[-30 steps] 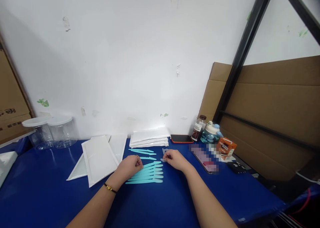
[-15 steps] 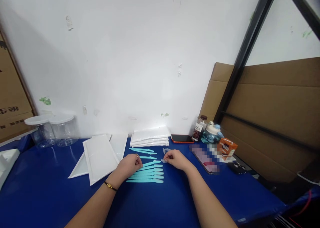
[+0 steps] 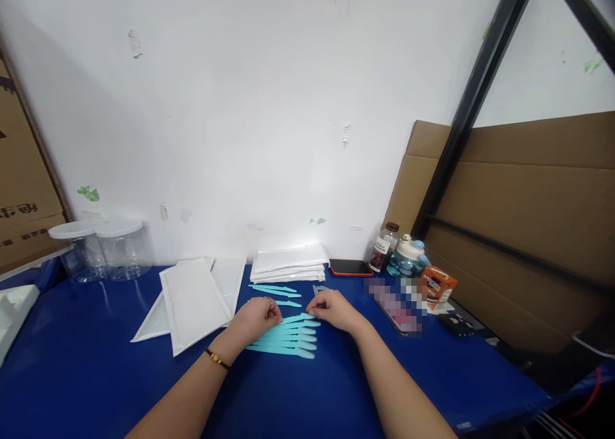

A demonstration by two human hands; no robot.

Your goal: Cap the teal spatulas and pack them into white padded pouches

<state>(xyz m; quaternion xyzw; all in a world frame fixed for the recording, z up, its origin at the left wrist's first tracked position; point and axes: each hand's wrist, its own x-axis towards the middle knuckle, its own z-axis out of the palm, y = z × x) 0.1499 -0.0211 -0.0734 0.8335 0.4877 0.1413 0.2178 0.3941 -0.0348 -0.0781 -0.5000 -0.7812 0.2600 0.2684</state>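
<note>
- In front of the white stack, teal tools are laid; one is apparently pinched in the closed left hand.
- By the right hand, nearly closed, whether anything is held cannot be told.
- Neighbouring tools could be skewed by a sideways nudge.

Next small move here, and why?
Probably ease the topmost teal tool of the near row level with the right hand, left hand steadying its handle: its head end slants up from the teal tools below, and the right fingertips are at that end.
</note>
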